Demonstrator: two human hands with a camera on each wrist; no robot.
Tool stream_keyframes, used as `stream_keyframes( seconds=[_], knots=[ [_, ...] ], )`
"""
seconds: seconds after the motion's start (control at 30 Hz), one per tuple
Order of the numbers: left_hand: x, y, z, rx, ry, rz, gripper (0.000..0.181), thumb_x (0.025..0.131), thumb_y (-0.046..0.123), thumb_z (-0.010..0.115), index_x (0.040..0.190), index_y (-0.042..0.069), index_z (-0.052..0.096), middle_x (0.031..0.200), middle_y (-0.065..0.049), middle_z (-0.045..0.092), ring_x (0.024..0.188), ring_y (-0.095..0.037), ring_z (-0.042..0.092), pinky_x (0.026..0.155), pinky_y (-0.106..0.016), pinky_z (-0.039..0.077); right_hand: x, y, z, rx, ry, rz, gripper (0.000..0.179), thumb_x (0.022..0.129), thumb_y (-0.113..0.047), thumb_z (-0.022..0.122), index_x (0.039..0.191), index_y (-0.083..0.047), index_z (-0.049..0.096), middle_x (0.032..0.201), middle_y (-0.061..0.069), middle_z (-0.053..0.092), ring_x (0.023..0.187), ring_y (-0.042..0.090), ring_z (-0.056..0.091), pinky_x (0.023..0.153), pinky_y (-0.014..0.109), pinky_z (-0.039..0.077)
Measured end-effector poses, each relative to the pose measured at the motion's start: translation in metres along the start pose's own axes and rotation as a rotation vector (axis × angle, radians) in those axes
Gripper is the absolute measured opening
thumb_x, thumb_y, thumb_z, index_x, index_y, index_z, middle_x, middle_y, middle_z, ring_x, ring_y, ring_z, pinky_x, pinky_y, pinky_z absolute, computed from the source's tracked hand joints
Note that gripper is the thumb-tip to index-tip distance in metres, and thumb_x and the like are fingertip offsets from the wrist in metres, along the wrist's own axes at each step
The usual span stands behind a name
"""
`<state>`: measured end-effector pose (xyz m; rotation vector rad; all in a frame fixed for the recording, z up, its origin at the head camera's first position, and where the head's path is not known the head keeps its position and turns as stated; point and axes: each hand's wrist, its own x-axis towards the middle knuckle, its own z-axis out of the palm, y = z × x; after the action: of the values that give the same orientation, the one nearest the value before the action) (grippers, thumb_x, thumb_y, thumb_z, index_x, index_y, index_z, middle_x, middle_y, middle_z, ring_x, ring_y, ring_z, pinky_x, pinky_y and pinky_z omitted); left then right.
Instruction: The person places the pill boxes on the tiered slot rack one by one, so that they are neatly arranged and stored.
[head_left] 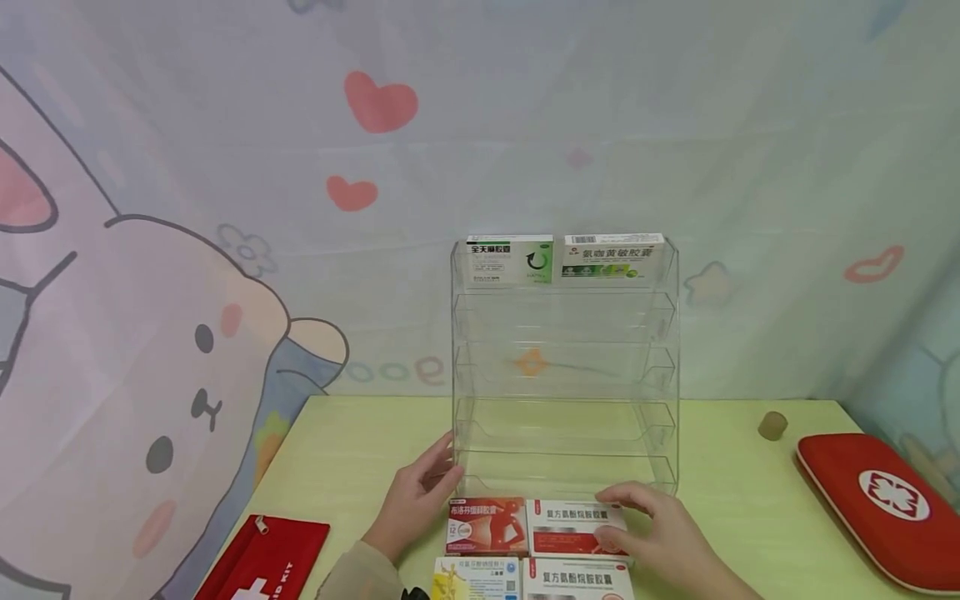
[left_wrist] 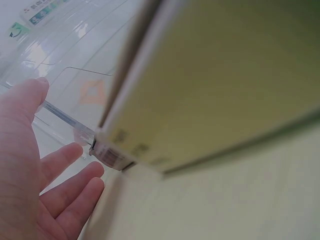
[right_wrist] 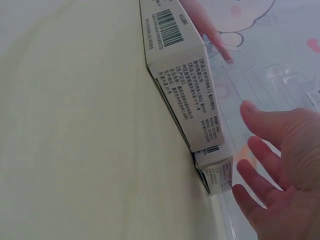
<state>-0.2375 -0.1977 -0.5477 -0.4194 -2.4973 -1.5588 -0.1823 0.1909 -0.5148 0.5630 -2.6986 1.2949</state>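
I am poising my loose right hand (head_left: 663,533) at the right end of the crosswise white box (head_left: 564,518), relaxed left hand (head_left: 417,502) beside the rack (head_left: 566,397).

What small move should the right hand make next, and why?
Probably close the right hand on the back-row white box: it hovers open at that box's right end, gripping nothing, and the rack behind holds two boxes up top.
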Motion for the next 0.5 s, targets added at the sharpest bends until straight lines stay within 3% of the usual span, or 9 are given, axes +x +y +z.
stream_keyframes(
  seconds=[0.17,0.27,0.4,0.5],
  knots=[
    [0.0012,-0.0011,-0.0011,0.003,0.002,0.002,0.061,0.108,0.031,0.073,0.166,0.031,0.052,0.143,-0.011,0.076,0.12,-0.02,0.08,0.105,-0.026,0.061,-0.0023,0.0086,0.0045,-0.026,-0.002,-0.099,0.034,0.09,-0.034,0.092,0.12,-0.03,0.078,0.126,-0.011,0.079,0.117,0.004,0.068,0.105,0.023,0.054],
    [0.0016,-0.0011,-0.001,0.007,0.005,0.006,0.06,0.108,0.031,0.072,0.165,0.034,0.052,0.141,-0.012,0.077,0.12,-0.021,0.08,0.105,-0.027,0.061,-0.0036,0.0098,0.0066,-0.053,0.007,-0.134,0.036,0.088,-0.03,0.094,0.12,-0.033,0.077,0.127,-0.012,0.08,0.117,0.004,0.069,0.108,0.023,0.052],
    [0.0012,-0.0011,0.0001,0.004,0.006,0.007,0.06,0.108,0.031,0.072,0.165,0.036,0.052,0.143,-0.011,0.076,0.121,-0.022,0.079,0.106,-0.027,0.061,-0.0039,0.0068,0.0045,-0.082,-0.038,-0.073,0.04,0.085,-0.03,0.096,0.121,-0.034,0.077,0.13,-0.014,0.078,0.121,0.006,0.068,0.111,0.034,0.055],
    [0.0011,-0.0012,0.0005,-0.004,0.005,0.01,0.061,0.108,0.03,0.073,0.165,0.036,0.052,0.145,-0.01,0.075,0.122,-0.023,0.079,0.106,-0.027,0.061,-0.0035,0.0046,0.0025,-0.091,-0.079,-0.029,0.042,0.085,-0.032,0.096,0.122,-0.034,0.078,0.134,-0.014,0.076,0.125,0.013,0.069,0.113,0.049,0.056]
  ],
)
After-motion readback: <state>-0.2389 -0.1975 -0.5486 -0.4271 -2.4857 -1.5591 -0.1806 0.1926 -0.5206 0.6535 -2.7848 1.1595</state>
